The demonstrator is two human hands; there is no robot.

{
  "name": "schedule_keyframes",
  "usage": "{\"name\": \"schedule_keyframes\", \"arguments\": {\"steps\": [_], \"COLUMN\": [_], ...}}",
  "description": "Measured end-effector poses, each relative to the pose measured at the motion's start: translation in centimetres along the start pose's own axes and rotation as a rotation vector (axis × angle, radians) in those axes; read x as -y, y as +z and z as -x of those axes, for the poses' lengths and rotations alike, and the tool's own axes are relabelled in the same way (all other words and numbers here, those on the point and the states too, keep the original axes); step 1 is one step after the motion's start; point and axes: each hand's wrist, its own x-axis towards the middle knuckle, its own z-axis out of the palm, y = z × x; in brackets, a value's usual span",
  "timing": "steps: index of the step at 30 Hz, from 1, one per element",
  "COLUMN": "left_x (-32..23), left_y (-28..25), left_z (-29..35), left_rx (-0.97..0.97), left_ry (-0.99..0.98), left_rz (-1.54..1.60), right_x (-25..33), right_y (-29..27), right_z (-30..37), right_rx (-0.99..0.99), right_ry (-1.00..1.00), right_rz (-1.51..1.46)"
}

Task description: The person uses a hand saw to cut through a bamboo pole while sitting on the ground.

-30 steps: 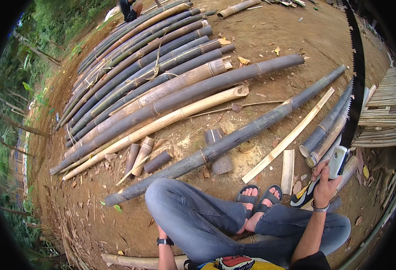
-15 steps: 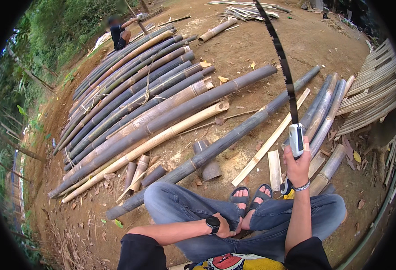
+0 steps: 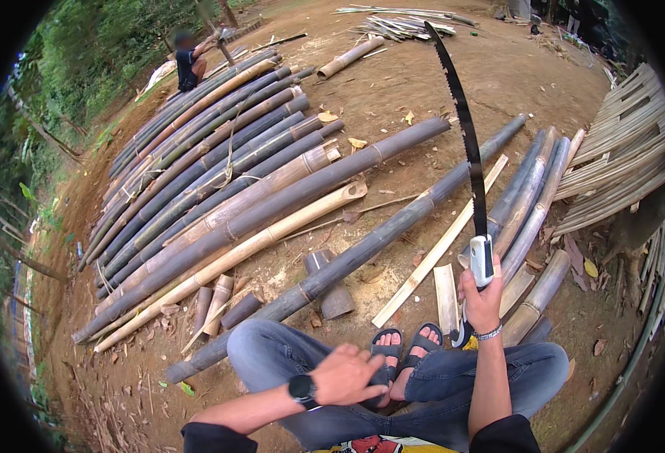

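Observation:
My right hand (image 3: 482,300) is wrapped round the white-and-black handle of a hand saw (image 3: 470,143). Its long, dark, curved blade points up and away from me, teeth showing along the left edge. Over my crossed legs, my left hand (image 3: 350,374) is empty, back upward, with fingers loosely spread near my sandalled feet. Ahead of both hands, a long dark bamboo pole (image 3: 370,243) runs diagonally from near my left knee to the far right. It rests across a short thick bamboo piece (image 3: 337,302) on the ground. The saw blade is apart from the pole.
Many bamboo poles (image 3: 219,174) lie side by side at the left. To the right are a split bamboo strip (image 3: 442,245), several shorter poles (image 3: 529,196) and a stack of slats (image 3: 615,155). Another person (image 3: 189,64) crouches at the far left. Sawdust and leaves dot the dirt.
My left hand has lifted from beside my feet and moved up and left, its fingers opening out. The saw stays upright in my right hand. The whole view has shifted slightly.

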Motion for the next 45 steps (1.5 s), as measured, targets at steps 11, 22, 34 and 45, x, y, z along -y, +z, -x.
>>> {"name": "schedule_keyframes", "arguments": {"steps": [11, 22, 34, 45], "left_x": [21.1, 24.3, 25.8, 23.7], "left_y": [-1.9, 7.7, 8.4, 8.2], "left_z": [-5.7, -14.7, -7.7, -8.5], "left_rx": [-0.373, -0.445, -0.47, -0.534], "left_ry": [-0.545, -0.599, -0.678, -0.732], "left_rz": [-0.161, -0.041, -0.144, -0.082], "right_x": [-1.9, -5.8, -9.2, -13.1], "right_y": [-1.5, -1.0, 3.1, 5.9], "right_z": [0.3, 1.6, 3.1, 1.5], "right_rx": [0.064, 0.069, 0.274, 0.481], "right_ry": [0.175, 0.286, 0.383, 0.433], "right_rz": [-0.027, 0.127, 0.288, 0.525]}}
